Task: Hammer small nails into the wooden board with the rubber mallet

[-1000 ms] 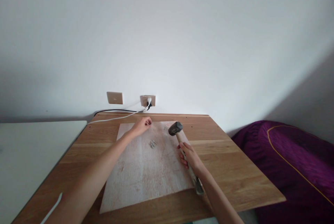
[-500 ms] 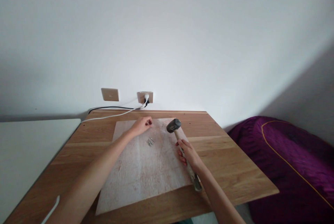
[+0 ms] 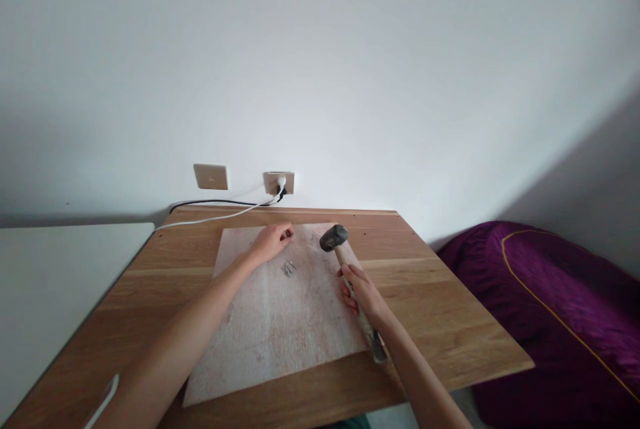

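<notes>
My right hand [image 3: 361,292] is wrapped round the wooden handle of a hammer [image 3: 341,252]. Its dark, blocky head is raised over the right side of a thin pale board [image 3: 280,336]. At the board's far part, my left hand [image 3: 274,240] has thumb and fingers pinched together, low over the surface. Whatever the fingertips hold is too small to make out. A little pile of metal nails [image 3: 288,269] lies on the board, just nearer to me than the left hand.
The board rests on a wooden table [image 3: 425,309] against a white wall. White and black cables [image 3: 220,217] run along the back to a wall socket [image 3: 273,182]. A white surface [image 3: 65,282] adjoins on the left; a purple fabric-covered object [image 3: 540,296] stands right.
The view has shifted very slightly. Both hands keep nearly the same place and grip, and the hammer is still held up over the board.
</notes>
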### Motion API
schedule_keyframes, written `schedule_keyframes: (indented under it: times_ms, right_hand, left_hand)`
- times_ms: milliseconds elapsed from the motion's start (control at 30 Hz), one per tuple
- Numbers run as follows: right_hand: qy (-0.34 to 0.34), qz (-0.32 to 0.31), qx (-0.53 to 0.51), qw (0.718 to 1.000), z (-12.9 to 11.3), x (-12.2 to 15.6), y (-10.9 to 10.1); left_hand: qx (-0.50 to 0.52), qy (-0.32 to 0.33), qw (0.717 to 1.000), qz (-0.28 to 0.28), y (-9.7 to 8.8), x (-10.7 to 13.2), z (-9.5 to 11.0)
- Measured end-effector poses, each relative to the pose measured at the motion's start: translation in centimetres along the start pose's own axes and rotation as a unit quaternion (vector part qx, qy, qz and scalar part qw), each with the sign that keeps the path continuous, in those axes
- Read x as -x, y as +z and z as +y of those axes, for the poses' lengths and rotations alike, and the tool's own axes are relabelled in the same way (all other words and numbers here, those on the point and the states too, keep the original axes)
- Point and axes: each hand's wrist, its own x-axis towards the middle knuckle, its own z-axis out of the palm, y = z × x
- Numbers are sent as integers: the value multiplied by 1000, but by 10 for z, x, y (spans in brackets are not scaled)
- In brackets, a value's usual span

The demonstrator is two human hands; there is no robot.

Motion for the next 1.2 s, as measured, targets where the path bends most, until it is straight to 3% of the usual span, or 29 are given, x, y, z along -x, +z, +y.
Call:
schedule_keyframes:
  times_ms: [233,533,1200]
  right_hand:
    - [-6,-2,-7,1000,1,0,0]
    - [-10,1,6,1000,0,1,1]
    - [-3,-10,12,1000,-2,2,0]
  left_hand:
    - [21,17,1000,-2,1,1,-5]
    - [23,-29,999,26,4,-1,-6]
    - [98,14,995,7,4,0,-12]
